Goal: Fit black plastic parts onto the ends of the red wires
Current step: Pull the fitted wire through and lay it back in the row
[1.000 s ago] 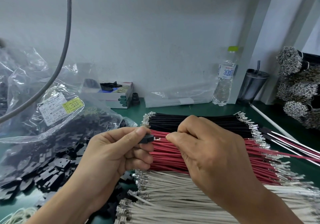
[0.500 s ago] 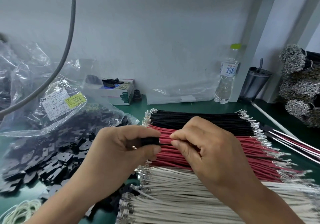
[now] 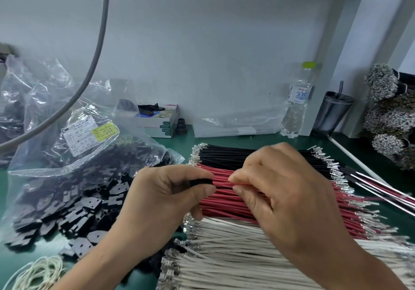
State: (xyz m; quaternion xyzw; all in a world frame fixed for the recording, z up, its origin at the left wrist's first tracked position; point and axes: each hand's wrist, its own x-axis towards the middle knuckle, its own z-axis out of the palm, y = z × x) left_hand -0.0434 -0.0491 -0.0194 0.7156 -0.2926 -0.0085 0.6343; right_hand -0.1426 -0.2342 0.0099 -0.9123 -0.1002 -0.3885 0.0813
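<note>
— Item one? 
— Small black plastic part [image 3: 201,181], mostly hidden, pinched between left thumb and forefinger, pushed against the end of one thin red insulated wire [image 3: 222,184] held level.
— Stock? 
— Red wires bundle [image 3: 226,202], metal-tipped, flat between black and white bundles; loose black plastic parts [image 3: 74,208] heaped left, spilling from a clear bag.

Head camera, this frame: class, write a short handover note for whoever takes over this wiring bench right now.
Left hand pinches a small black plastic part between thumb and forefinger.
Right hand pinches one red insulated wire, its end at or inside the part; seating cannot be told.
Under the hands lie the row of red wires, black wires behind, white wires in front.
Loose black parts spill from the clear plastic bag on the left.
Left: confirm this fit, then work through the red row.
</note>
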